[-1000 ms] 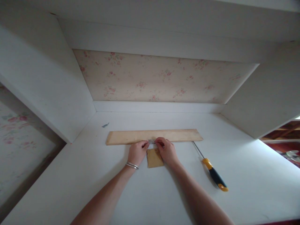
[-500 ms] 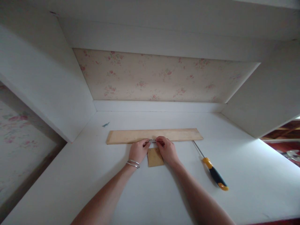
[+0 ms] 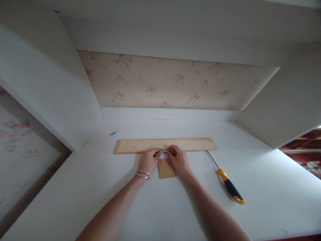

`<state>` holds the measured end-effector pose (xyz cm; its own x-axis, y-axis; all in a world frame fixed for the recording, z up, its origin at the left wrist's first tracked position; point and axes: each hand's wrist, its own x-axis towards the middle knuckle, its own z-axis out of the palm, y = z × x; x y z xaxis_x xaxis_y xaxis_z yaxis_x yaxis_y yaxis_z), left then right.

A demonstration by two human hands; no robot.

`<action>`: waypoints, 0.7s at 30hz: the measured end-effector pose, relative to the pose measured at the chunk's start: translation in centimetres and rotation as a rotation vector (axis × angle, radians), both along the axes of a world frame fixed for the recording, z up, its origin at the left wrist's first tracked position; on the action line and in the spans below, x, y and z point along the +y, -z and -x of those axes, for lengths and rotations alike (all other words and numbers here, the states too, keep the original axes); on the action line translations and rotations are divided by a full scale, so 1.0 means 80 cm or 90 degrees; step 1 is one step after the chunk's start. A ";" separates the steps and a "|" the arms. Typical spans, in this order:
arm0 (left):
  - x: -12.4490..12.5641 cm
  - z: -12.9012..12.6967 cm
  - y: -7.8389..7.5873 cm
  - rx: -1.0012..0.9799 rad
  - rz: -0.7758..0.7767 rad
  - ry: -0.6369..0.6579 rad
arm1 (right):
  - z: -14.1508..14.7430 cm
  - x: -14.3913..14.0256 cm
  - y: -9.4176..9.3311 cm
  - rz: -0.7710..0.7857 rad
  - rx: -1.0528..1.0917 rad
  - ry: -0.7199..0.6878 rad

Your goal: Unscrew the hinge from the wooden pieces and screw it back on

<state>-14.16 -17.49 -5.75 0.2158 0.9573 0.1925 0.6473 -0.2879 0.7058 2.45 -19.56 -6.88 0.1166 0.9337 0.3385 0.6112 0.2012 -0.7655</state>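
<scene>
In the head view, I see a small metal piece (image 3: 164, 150) pinched at both ends – left hand (image 3: 148, 161) on its left, right hand (image 3: 179, 161) on its right, neither nearer. Its long axis runs left to right, along the wooden board's (image 3: 140, 144) near edge – whether they touch, I can't tell; a brown square (image 3: 166, 168) lies just nearer
</scene>
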 end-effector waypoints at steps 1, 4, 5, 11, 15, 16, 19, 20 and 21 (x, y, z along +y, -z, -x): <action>0.000 0.000 0.000 -0.002 0.001 0.001 | 0.000 0.000 0.000 -0.001 0.001 0.000; 0.000 0.000 0.001 -0.002 0.005 0.000 | 0.000 0.000 0.000 0.001 0.004 -0.001; 0.001 0.000 0.001 0.000 0.005 -0.001 | 0.000 0.000 -0.001 0.003 0.003 -0.002; 0.000 0.000 0.000 0.011 -0.004 -0.009 | 0.000 -0.001 -0.001 0.001 0.002 0.000; -0.001 0.001 -0.001 0.013 -0.007 -0.006 | 0.000 0.000 0.001 0.006 0.000 0.001; -0.001 0.001 -0.001 0.013 -0.007 -0.005 | 0.000 0.000 0.001 0.005 -0.001 0.001; -0.001 0.001 0.000 0.008 -0.007 -0.006 | 0.000 0.000 0.001 0.003 -0.003 0.000; -0.001 0.001 0.000 0.006 -0.008 -0.006 | 0.000 -0.001 0.000 0.003 -0.004 0.000; -0.001 0.001 0.000 0.004 -0.008 -0.006 | 0.000 -0.001 0.000 0.003 -0.005 -0.001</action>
<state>-14.21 -17.56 -5.72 0.2084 0.9566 0.2036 0.6541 -0.2911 0.6982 2.49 -19.63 -6.90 0.1132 0.9356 0.3345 0.6165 0.1979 -0.7621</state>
